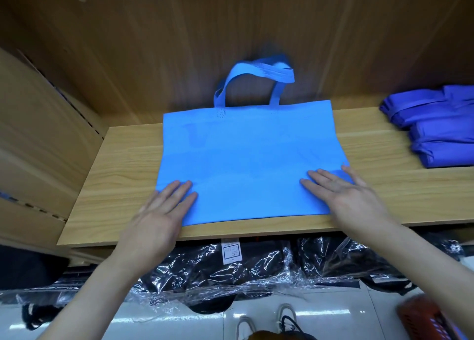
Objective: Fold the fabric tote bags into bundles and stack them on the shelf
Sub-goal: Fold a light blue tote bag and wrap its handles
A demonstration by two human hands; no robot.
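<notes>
A light blue fabric tote bag lies flat and unfolded on the wooden shelf, its handles leaning up against the back panel. My left hand rests flat on the bag's near left corner with straight fingers. My right hand presses flat on the near right corner, fingers spread. Folded dark blue tote bags sit stacked at the shelf's far right.
The shelf has a wooden side wall at left and a back panel behind. Below the shelf lie black items in clear plastic wrap. A red basket and my shoes are on the white floor.
</notes>
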